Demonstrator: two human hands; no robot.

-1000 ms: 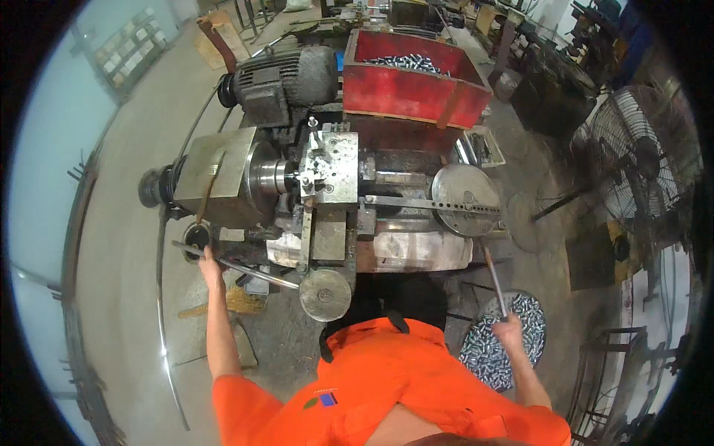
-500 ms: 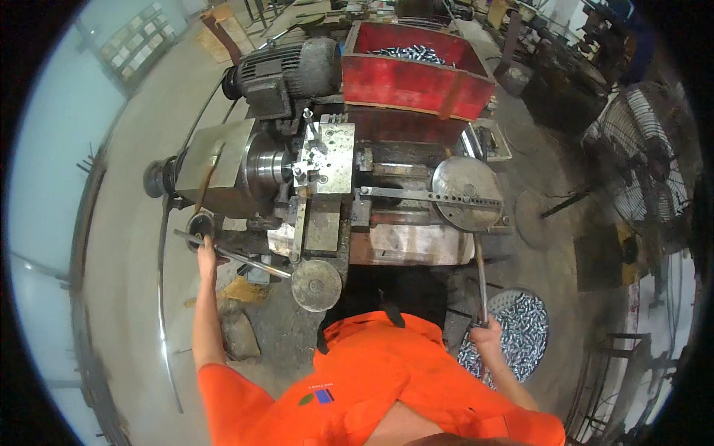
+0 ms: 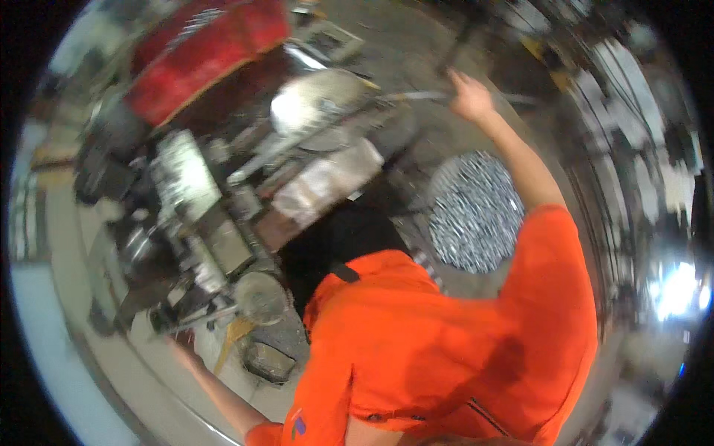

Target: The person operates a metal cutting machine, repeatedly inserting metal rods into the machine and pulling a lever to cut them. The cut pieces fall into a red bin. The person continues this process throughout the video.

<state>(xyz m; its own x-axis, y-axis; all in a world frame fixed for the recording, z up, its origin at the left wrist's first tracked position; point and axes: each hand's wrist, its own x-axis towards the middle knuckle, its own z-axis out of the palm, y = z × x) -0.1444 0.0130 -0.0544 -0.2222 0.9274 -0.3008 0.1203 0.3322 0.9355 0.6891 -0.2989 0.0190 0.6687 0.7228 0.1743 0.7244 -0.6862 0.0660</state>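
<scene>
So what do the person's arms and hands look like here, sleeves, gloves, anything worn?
Both hands, left hand and right hand, are bare, with no gloves. The forearms are bare too. A bright orange short-sleeved work shirt covers the shoulders and upper arms, with a small blue and red patch at the chest.

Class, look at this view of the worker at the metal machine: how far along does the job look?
Done: a round bin of small silvery metal pieces sits filled beside the grey machine. In hand: the right hand grips a long metal lever; the left hand reaches the machine's lower controls, blurred. Left: the red hopper on top; its contents are too blurred to judge.
</scene>
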